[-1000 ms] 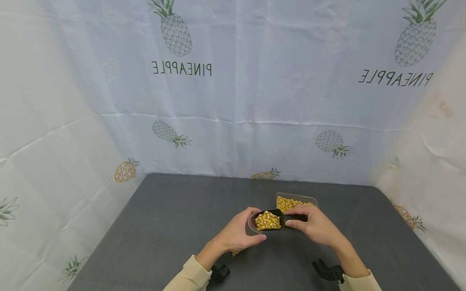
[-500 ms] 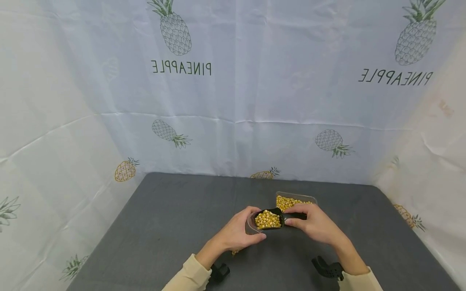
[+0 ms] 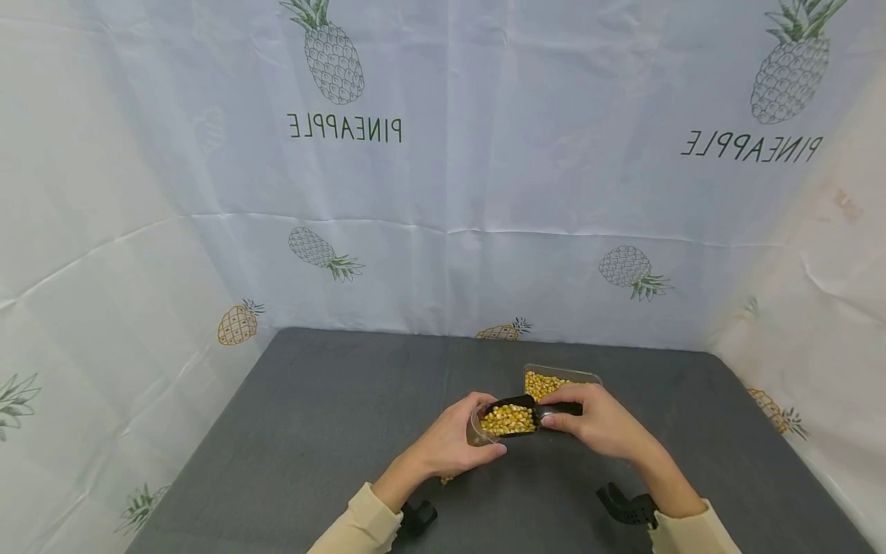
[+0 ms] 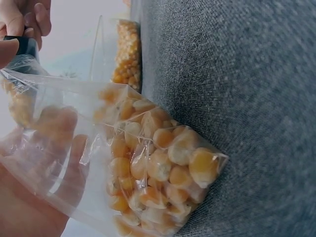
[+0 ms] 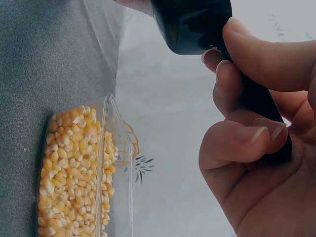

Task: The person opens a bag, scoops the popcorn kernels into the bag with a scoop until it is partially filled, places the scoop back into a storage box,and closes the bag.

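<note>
My left hand (image 3: 453,438) grips a clear plastic bag (image 4: 94,98) around its open mouth. Corn kernels (image 4: 158,168) fill the bag's lower end, which reaches down to the table. My right hand (image 3: 601,425) holds a black scoop (image 5: 190,22) by its handle, fingers curled round it. In the head view, yellow kernels (image 3: 510,420) lie in the scoop, whose front end is inside the bag's mouth. Most of the bag is hidden behind my left hand in that view.
A clear rectangular container (image 3: 564,371) of corn kernels (image 5: 71,173) stands on the dark grey table (image 3: 346,408), behind my right hand. A pineapple-print curtain (image 3: 443,192) hangs behind and beside the table. Black wrist mounts (image 3: 626,506) sit at both wrists.
The kernels in the scoop have slid left towards the bag's mouth, and the scoop looks slightly more tipped. My left hand has stayed in place.
</note>
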`<state>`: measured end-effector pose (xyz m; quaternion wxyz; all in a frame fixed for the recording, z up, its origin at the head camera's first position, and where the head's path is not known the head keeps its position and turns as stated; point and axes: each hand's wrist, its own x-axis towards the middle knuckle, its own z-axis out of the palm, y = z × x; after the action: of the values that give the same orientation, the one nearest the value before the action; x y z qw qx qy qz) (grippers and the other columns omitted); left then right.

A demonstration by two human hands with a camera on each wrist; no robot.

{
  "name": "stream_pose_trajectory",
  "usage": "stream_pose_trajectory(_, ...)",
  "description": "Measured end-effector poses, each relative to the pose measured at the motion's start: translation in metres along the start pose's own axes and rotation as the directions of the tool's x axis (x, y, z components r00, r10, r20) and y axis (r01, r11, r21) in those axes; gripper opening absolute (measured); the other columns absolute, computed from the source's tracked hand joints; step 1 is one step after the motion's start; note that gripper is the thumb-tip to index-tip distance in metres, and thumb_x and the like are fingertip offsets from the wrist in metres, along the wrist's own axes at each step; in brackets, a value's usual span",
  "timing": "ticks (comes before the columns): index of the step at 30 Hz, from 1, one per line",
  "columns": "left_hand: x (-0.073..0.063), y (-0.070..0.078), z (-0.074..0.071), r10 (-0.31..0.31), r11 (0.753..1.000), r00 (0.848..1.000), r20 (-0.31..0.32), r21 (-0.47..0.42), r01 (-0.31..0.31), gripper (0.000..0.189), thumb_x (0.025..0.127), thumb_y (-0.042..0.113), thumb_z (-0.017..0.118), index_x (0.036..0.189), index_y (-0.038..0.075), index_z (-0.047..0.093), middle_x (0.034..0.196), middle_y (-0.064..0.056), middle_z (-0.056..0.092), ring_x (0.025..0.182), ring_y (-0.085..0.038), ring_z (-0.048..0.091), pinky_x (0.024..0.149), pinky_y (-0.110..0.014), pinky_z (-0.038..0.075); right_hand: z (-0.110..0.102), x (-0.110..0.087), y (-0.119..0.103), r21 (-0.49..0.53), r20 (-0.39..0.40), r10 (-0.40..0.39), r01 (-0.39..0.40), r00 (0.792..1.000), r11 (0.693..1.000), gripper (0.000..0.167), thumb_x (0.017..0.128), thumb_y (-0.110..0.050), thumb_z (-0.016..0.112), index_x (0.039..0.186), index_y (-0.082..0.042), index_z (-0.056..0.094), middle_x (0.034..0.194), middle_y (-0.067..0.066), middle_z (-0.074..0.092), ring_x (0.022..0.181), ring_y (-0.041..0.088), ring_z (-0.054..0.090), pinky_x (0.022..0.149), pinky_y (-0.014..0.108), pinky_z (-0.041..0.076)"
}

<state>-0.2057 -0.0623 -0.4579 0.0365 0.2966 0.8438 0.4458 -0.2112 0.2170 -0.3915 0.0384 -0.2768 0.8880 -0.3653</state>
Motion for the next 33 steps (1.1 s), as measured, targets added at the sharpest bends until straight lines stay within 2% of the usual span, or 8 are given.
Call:
stream_pose_trajectory(7,0.0,0.0,-0.001,0.01,1.0,1.0,0.003,-0.008,-0.009,0.061,0.092,0.038,0.073,0.143,0.016,0.047,0.13,-0.001,0.058,0.112,-0.011,0.057,0.094,-0.038,0.049,-0.003,0.0,-0.002,0.008,0.005,-0.004,0.004,1.0,1.0,0.031,0.095,-0.029,0.074,0.118,-0.009,0.075,0.115,0.006,0.071,0.105,0.035,0.066,0.08,0.035,0.055)
stream_pose_trajectory(13,0.0,0.0,-0.001,0.007,1.0,1.0,0.006,-0.01,-0.007,0.062,0.092,0.037,0.072,0.144,0.014,0.047,0.124,-0.001,0.058,0.102,-0.009,0.056,0.088,-0.034,0.049,-0.003,0.0,-0.003,-0.008,0.005,-0.016,0.016,1.0,1.0,0.032,0.094,-0.029,0.074,0.118,-0.008,0.075,0.114,0.004,0.071,0.102,0.025,0.066,0.079,0.034,0.055)
stream_pose_trajectory(28,0.0,-0.001,-0.001,0.007,1.0,1.0,0.003,-0.009,-0.007,0.064,0.092,0.039,0.072,0.145,0.014,0.047,0.134,-0.004,0.057,0.116,-0.012,0.057,0.096,-0.038,0.049,-0.005,0.005,-0.008,-0.077,0.036,-0.029,0.032,0.999,0.997,0.03,0.095,-0.03,0.073,0.119,-0.011,0.074,0.115,0.001,0.071,0.103,0.024,0.067,0.081,0.035,0.055)
stream_pose_trajectory(33,0.0,0.0,-0.001,-0.01,1.0,1.0,0.008,-0.009,0.011,0.066,0.092,0.041,0.072,0.146,0.013,0.046,0.138,-0.005,0.056,0.122,-0.016,0.056,0.098,-0.041,0.049,-0.004,0.007,-0.011,-0.074,0.05,-0.034,0.037,0.998,0.997,0.031,0.095,-0.031,0.072,0.119,-0.011,0.074,0.115,0.001,0.071,0.104,0.024,0.067,0.081,0.035,0.055)
